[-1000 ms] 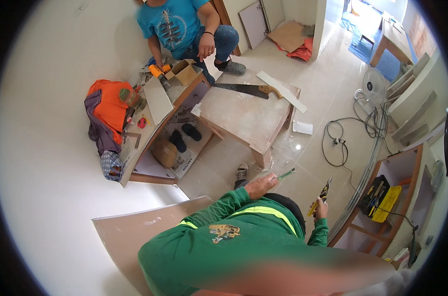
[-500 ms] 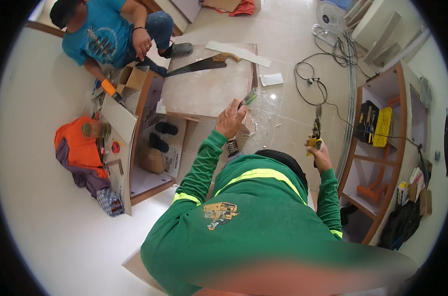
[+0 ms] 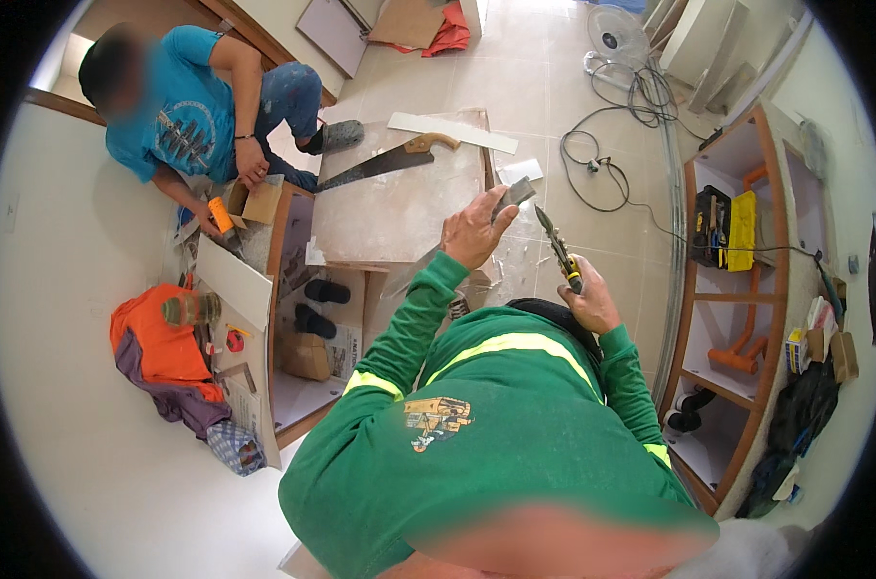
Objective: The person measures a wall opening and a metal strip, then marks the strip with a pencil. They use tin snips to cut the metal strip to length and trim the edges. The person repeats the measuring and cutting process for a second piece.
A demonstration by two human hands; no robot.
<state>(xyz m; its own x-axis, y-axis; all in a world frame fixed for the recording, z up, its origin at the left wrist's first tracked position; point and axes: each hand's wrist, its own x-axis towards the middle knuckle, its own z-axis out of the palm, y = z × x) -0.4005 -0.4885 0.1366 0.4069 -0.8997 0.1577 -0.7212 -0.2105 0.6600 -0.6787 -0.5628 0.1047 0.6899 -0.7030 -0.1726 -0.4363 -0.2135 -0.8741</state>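
Note:
My left hand [image 3: 472,230] is closed on a small flat grey rectangular piece [image 3: 517,196], held up past the near corner of a low, dusty board [image 3: 389,217]. My right hand [image 3: 593,297] grips a plier-like tool [image 3: 558,249] with dark jaws and black-and-yellow handles. The tool's tip points up toward the grey piece, with a small gap between them. A handsaw [image 3: 389,159] with a wooden handle lies on the board, beside a long white strip [image 3: 452,132]. Pale scraps and shavings are scattered on the floor below my hands.
A co-worker in a blue shirt [image 3: 192,121] sits at left, a hand by an orange-handled tool [image 3: 222,215]. An open shelf unit [image 3: 730,299] at right holds a black-and-yellow toolbox [image 3: 742,232]. A black cable [image 3: 578,145] loops across the floor near a fan [image 3: 616,34].
My right hand has moved left and brought the plier-like tool close to the grey piece. My left hand has shifted slightly right and the piece has turned. The view has shifted a little.

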